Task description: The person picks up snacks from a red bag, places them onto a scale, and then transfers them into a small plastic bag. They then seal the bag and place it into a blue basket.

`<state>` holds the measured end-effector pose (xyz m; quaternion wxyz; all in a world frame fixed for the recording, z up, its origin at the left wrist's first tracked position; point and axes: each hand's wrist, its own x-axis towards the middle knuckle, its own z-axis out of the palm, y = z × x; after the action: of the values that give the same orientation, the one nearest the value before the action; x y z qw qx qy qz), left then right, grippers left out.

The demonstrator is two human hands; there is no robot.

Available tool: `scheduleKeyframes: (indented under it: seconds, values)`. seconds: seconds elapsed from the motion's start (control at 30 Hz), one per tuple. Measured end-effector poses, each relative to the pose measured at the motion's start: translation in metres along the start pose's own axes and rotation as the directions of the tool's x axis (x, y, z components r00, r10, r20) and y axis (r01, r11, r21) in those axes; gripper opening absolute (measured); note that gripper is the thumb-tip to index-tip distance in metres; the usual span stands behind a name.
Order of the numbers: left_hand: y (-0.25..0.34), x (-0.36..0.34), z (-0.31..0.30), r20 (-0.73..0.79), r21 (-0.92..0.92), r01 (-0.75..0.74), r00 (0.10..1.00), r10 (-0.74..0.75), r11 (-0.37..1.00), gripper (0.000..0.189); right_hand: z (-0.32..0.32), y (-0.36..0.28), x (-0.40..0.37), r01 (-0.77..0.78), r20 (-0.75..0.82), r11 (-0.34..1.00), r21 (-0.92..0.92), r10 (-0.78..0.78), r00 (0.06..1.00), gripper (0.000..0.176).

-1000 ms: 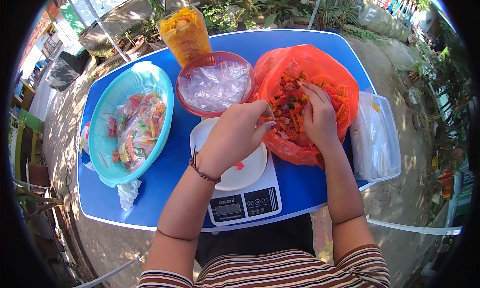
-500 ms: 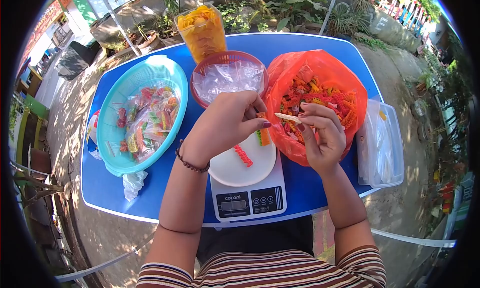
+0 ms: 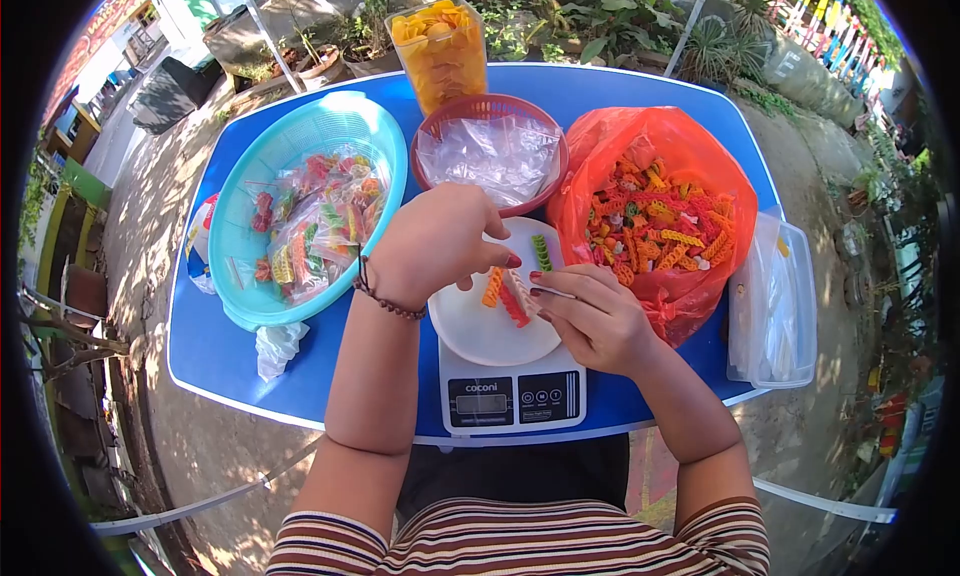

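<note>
A round white plate [image 3: 470, 331] sits on a kitchen scale [image 3: 512, 400]. Orange [image 3: 493, 287], red [image 3: 514, 310], pale [image 3: 521, 290] and green [image 3: 542, 253] spiral pieces lie on it. Over the plate's left side is my left hand [image 3: 445, 244], its fingers apart and no piece seen between them. My right hand [image 3: 600, 321] is closed over the plate's right side, with a thin pale piece [image 3: 556, 293] between its fingertips. Behind it, a red plastic bag [image 3: 590, 141] stands open, full of coloured spiral pieces [image 3: 660, 221].
On the blue table [image 3: 230, 381] stand a turquoise basket [image 3: 240, 301] of filled small bags, a crumpled bag [image 3: 278, 348], a dark red basket [image 3: 555, 181] of clear bags, a tall container [image 3: 440, 61] of yellow chips, and a clear box [image 3: 770, 326] at the right.
The view has shifted, so the table things appear farther right. My right hand has moved left over the plate. The orange piece has left my left fingers, and a pale piece now lies on the plate.
</note>
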<state>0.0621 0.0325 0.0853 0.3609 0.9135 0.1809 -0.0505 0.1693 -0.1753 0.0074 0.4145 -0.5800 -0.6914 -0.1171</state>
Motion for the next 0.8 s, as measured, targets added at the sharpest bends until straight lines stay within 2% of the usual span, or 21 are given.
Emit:
scheduleKeyframes:
  seconds: [0.1,0.2,0.3,0.4,0.6,0.8]
  values:
    - [0.008,-0.003,-0.006,0.021,0.008,0.039,0.999,-0.039,0.999,0.026,-0.001,0.002,-0.001,-0.017,-0.005,1.0,0.018,0.018,1.0,0.022]
    - [0.006,-0.005,-0.011,-0.003,-0.007,0.06,0.998,-0.06,0.998,0.034,-0.003,0.004,-0.001,-0.025,-0.022,0.999,0.024,0.026,0.999,0.021]
    - [0.008,-0.01,-0.018,-0.051,-0.005,0.084,0.995,-0.085,0.996,0.033,-0.004,0.007,-0.001,-0.03,-0.023,0.999,0.015,0.031,0.999,0.022]
    - [-0.001,-0.012,-0.017,-0.171,0.105,-0.07,0.981,0.088,0.992,0.028,-0.005,0.009,-0.002,-0.052,-0.008,0.999,0.013,0.052,0.999,0.022]
    - [-0.003,-0.011,-0.012,-0.193,0.053,-0.105,0.975,0.114,0.993,0.029,-0.006,0.012,-0.002,-0.054,-0.007,0.998,0.012,0.054,0.999,0.021]
    - [-0.008,-0.01,-0.014,-0.154,0.02,-0.183,0.971,0.184,0.983,0.038,-0.006,0.012,0.003,-0.033,-0.03,0.999,-0.022,0.032,0.999,0.021]
